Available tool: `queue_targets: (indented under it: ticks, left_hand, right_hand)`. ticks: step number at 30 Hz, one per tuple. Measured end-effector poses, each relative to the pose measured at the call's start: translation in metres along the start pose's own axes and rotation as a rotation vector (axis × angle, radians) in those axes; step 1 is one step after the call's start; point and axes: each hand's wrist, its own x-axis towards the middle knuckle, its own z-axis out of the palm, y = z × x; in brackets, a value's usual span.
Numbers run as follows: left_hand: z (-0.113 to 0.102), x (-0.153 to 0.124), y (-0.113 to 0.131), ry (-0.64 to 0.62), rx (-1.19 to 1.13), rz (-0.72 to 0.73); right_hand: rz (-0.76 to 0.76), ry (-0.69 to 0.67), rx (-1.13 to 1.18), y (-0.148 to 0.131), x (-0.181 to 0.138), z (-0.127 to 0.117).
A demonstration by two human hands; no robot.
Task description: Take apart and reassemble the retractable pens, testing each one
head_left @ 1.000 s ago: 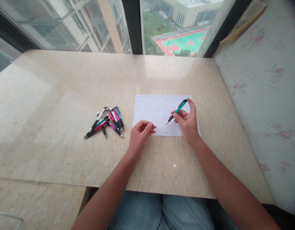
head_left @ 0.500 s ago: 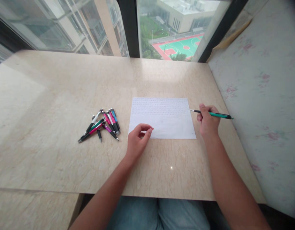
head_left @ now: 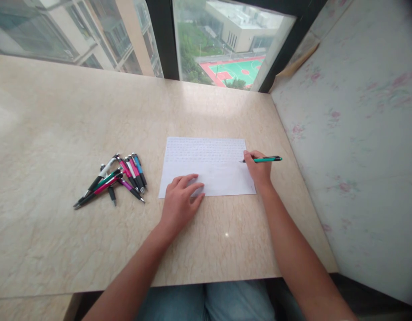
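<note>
A white sheet of paper [head_left: 216,176] lies on the stone counter, with rows of small handwriting across its upper half. My left hand [head_left: 182,194] rests over the sheet's lower left part, palm down and fingers spread, holding nothing. At the sheet's right edge, my right hand [head_left: 259,170] grips a green pen [head_left: 268,159] with a black grip. The pen's tip points left over the paper near the right end of the written lines; whether it touches cannot be made out.
Left of the paper lies a loose pile of several pens [head_left: 107,183] in pink, purple, white, green and blue. The pale stone counter [head_left: 75,249] ends at a flowered wall [head_left: 353,147] on the right. Windows [head_left: 226,49] stand along the back edge.
My right hand has brought the pen left, from beside the paper to over its right edge. My left hand has flattened and spread its fingers. The view has turned a little right.
</note>
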Motion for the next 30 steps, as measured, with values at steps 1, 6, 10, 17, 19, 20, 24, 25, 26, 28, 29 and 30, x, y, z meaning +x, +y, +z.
queue_targets:
  ticks: [1, 6, 10, 17, 19, 20, 24, 25, 26, 28, 29, 30]
  left_hand:
    - [-0.0003, 0.0002, 0.0003, -0.004, 0.012, 0.001]
    - [-0.0030, 0.0009, 0.0041, -0.046, 0.119, 0.008]
    - [-0.0040, 0.0015, 0.0056, -0.048, 0.155, 0.017]
    - [-0.0037, 0.0014, 0.0046, -0.040, 0.148, 0.018]
    - [-0.0036, 0.0013, 0.0042, -0.038, 0.144, 0.019]
    - [-0.0035, 0.0013, 0.0041, -0.037, 0.143, 0.020]
    - [-0.0031, 0.0018, 0.0039, -0.039, 0.147, 0.021]
    - [-0.0030, 0.0019, 0.0039, -0.039, 0.148, 0.021]
    - [-0.0030, 0.0021, 0.0040, -0.037, 0.147, 0.021]
    - [-0.0031, 0.0023, 0.0042, -0.034, 0.144, 0.020]
    - [-0.0032, 0.0024, 0.0043, -0.033, 0.142, 0.019]
    - [-0.0034, 0.0024, 0.0045, -0.032, 0.140, 0.017]
  right_hand:
    - [-0.025, 0.010, -0.027, 0.0004, 0.0011, 0.0009]
    - [-0.061, 0.014, -0.061, 0.0021, 0.0032, 0.0023]
    - [-0.058, 0.006, -0.067, 0.0003, 0.0021, 0.0028]
    - [-0.036, 0.057, -0.065, 0.0007, 0.0012, 0.0034]
    - [-0.033, 0.060, -0.068, 0.0009, 0.0014, 0.0035]
    - [-0.035, 0.057, -0.071, 0.0006, 0.0014, 0.0036]
    - [-0.028, 0.067, -0.075, -0.0010, 0.0009, 0.0034]
    - [-0.029, 0.067, -0.077, -0.0013, 0.0007, 0.0035]
    - [-0.034, 0.064, -0.082, -0.0014, 0.0006, 0.0035]
    - [-0.049, 0.055, -0.094, -0.0013, 0.0005, 0.0038]
    - [-0.054, 0.053, -0.099, -0.0010, 0.0005, 0.0040]
    - [-0.057, 0.052, -0.105, -0.0007, 0.0007, 0.0041]
